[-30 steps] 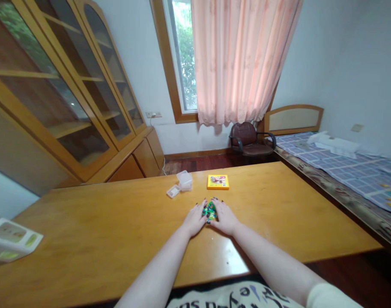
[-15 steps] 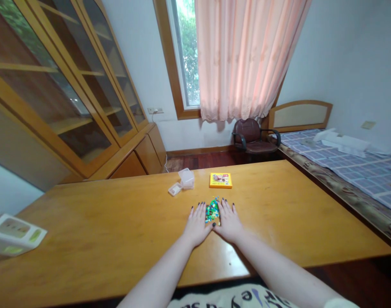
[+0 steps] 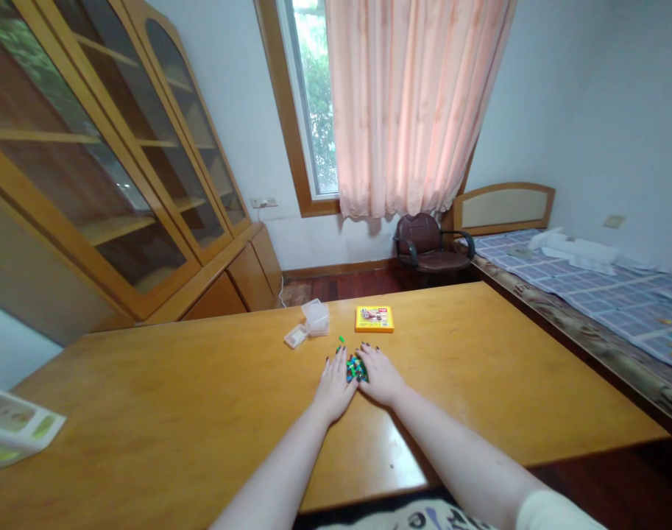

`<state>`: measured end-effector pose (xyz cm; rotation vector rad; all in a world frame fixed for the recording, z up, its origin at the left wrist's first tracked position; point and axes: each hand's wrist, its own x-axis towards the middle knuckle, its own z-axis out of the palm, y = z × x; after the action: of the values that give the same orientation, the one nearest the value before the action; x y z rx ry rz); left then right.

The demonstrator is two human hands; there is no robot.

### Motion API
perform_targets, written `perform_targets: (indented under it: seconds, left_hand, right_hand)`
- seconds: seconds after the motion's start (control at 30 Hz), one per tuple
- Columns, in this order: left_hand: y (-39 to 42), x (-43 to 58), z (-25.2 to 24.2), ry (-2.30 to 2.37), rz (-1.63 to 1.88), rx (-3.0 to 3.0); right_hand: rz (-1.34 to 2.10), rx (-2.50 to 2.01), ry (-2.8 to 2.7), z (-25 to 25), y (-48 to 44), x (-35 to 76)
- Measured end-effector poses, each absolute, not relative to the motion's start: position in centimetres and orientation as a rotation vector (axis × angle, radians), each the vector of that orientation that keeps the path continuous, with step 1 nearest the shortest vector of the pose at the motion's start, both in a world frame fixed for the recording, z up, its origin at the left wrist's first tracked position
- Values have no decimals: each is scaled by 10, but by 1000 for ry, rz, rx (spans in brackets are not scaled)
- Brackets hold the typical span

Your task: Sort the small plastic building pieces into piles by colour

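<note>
Both my hands lie flat on the wooden table, side by side, fingers stretched out. My left hand and my right hand press in on a small heap of green and blue pieces between them. One green piece lies loose just beyond my left fingertips. A yellow box lies a little farther ahead, and a clear plastic box with its lid lies to the left of it.
A white carton sits at the table's left edge. A glass-fronted wooden cabinet stands on the left. Beyond the table are a brown armchair, a curtained window and a bed on the right.
My hands have drawn closer together, squeezing the spread pieces into a tighter heap. One green piece is left lying apart in front. The view has shifted slightly.
</note>
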<state>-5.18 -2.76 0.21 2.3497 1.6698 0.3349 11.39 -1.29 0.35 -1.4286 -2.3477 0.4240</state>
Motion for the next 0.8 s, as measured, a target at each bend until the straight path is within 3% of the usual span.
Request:
perform_targets:
  seconds: [0.17,0.47,0.63,0.8]
  left_hand:
    - [-26,-49,2,1651,234,2385]
    - [-31,-59,5,1426,415,2349]
    - [-44,-68,-10,1748,515,2269]
    - [-71,-75,-21,1951,272,2268]
  right_hand:
    - [443,-1387,-2405,1,-10,113]
    - [477,-1372,-2404,7,-14,115]
    - [395,-1685,-2255,2,-33,128]
    - [426,-1785,-2253,-7,-67,154]
